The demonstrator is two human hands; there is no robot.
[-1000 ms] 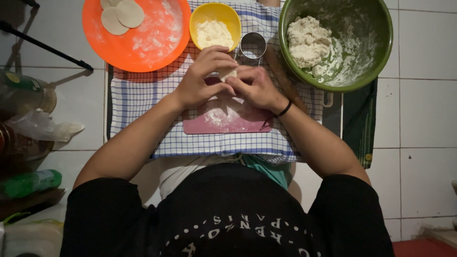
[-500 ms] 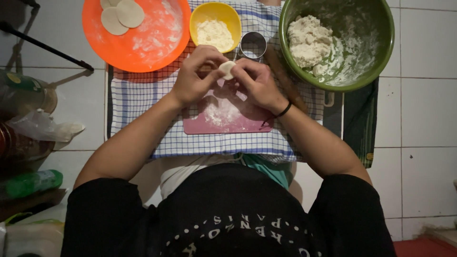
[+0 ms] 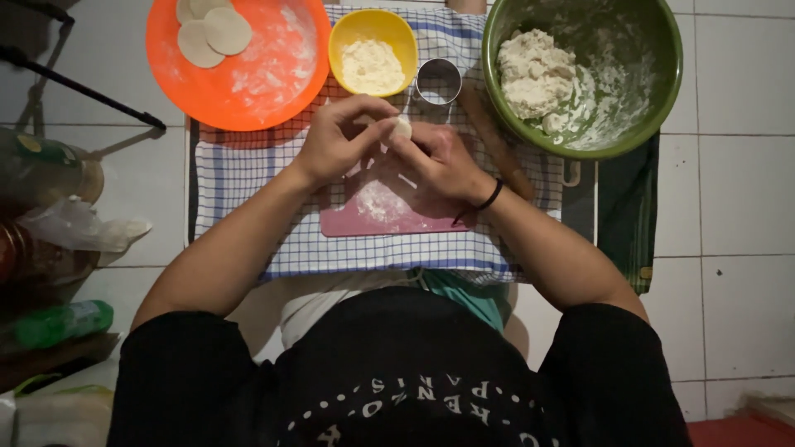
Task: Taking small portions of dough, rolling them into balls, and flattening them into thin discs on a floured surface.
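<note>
A small pale piece of dough (image 3: 402,127) is pinched between the fingertips of both hands, just above a floured pink cutting board (image 3: 377,217). My left hand (image 3: 339,136) grips it from the left, my right hand (image 3: 437,160) from the right; a black band circles the right wrist. Beyond the hands stand a yellow bowl of flour (image 3: 373,51) and a round metal cutter (image 3: 438,80). A green bowl (image 3: 654,99) at the upper right holds a lump of dough (image 3: 534,73). An orange plate (image 3: 273,74) at the upper left carries three flat dough rounds (image 3: 211,31).
A blue-checked cloth (image 3: 240,165) lies under the board on a white tiled floor. A wooden rolling pin (image 3: 495,142) lies between my right hand and the green bowl. Bottles, jars and a plastic bag (image 3: 79,228) crowd the left edge. A dark green cloth (image 3: 627,207) hangs at the right.
Both hands lifted off the pink board and came together, raising the small dough piece slightly toward the yellow bowl. The bowls and plate stayed put.
</note>
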